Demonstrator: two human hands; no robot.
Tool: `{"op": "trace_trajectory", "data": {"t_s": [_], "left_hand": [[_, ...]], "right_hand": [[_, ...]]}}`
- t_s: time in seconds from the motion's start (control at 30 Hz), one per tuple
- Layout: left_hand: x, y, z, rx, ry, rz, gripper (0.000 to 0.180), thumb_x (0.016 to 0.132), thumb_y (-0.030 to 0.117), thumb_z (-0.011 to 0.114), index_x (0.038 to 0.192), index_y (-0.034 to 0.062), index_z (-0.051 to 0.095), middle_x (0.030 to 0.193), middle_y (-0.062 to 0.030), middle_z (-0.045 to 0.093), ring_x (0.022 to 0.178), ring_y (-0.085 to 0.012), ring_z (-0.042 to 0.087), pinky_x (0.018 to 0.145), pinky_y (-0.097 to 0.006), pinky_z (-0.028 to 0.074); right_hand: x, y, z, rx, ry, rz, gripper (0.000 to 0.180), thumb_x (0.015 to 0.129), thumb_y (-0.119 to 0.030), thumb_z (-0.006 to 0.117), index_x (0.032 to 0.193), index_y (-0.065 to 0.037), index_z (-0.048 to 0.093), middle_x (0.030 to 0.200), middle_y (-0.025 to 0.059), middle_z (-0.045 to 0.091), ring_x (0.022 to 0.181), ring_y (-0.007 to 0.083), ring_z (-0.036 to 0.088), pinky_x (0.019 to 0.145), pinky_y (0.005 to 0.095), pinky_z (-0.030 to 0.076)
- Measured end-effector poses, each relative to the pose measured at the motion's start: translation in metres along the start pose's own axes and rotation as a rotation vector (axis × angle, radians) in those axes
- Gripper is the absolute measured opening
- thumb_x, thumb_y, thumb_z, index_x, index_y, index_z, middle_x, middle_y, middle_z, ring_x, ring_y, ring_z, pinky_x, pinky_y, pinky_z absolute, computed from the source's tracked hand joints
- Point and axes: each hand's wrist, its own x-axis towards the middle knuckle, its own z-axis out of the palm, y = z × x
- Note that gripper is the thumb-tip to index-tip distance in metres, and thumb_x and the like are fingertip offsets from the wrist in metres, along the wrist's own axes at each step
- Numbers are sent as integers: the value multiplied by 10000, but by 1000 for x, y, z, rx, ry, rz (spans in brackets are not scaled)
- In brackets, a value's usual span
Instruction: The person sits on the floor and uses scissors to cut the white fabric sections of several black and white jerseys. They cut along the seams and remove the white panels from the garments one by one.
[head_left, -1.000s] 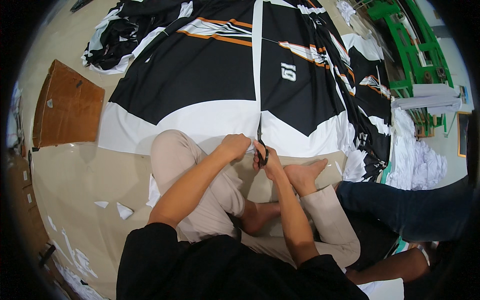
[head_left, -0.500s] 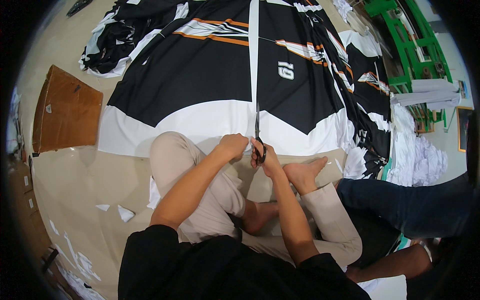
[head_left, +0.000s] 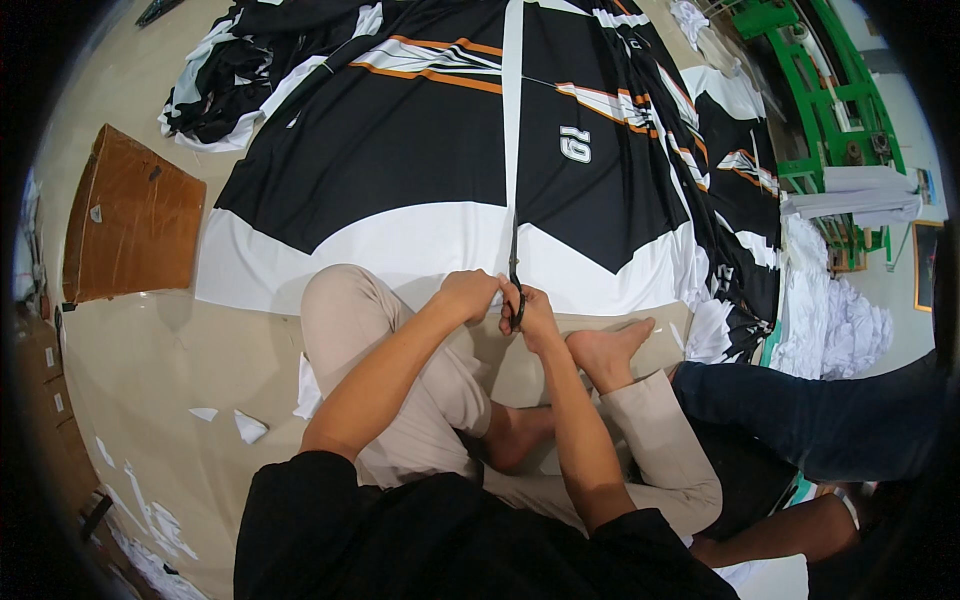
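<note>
A wide sheet of printed fabric (head_left: pixel 420 160), black with white borders and orange stripes, lies spread on the floor in front of me. My right hand (head_left: pixel 535 318) is closed around the black handles of a pair of scissors (head_left: pixel 515 262). Their blades point away from me, along the white strip between two black panels. Beside them, my left hand (head_left: pixel 468 296) pinches the near white edge of the fabric, just left of the scissors. The fingertips of that hand are partly hidden.
A brown cardboard piece (head_left: pixel 135 220) lies at the left. Crumpled black and white fabric (head_left: pixel 225 85) sits at the far left. Small white scraps (head_left: pixel 250 427) dot the floor. Another person's dark trouser leg (head_left: pixel 810 410) is close at my right. A green metal frame (head_left: pixel 835 100) stands at far right.
The scissors' handles have drawn closer together, and the blades look more closed. Both hands stay nearly in place; the view has shifted slightly.
</note>
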Motion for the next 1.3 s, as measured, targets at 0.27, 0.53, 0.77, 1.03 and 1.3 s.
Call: {"op": "trace_trajectory", "data": {"t_s": [0.27,0.53,0.77,1.03,1.3], "left_hand": [[1,-1,0,7,-15,-9,171,805,63,661,955,24,734,986,-211,731,924,-375,720,779,-464,570],[0,0,-2,0,-34,-10,158,824,57,642,952,28,731,989,-212,725,946,-378,714,785,-470,568],[4,0,0,29,-52,-11,203,772,35,690,971,38,729,1007,-195,731,959,-362,720,783,-453,580],[3,2,0,29,-25,-10,276,711,-8,735,985,19,726,1010,-183,744,943,-334,740,759,-427,599],[7,0,5,11,3,-8,238,743,-11,691,978,17,718,999,-186,745,943,-337,739,760,-437,598]], "right_hand": [[19,-37,2,85,-36,2,599,854,-628,716,730,-70,540,595,34,522,435,163,543,404,280,385],[27,-30,-2,-6,-35,-38,593,856,-619,720,730,-68,541,587,42,540,450,166,554,417,287,394],[48,-70,-2,70,-45,12,583,832,-620,747,756,-81,537,595,24,521,459,173,560,439,308,416],[57,-67,-6,9,-55,12,572,818,-598,779,754,-88,528,611,34,533,497,178,580,461,316,443],[79,-97,-5,81,-80,33,543,814,-580,796,786,-102,539,637,37,543,532,184,583,503,333,477]]}}
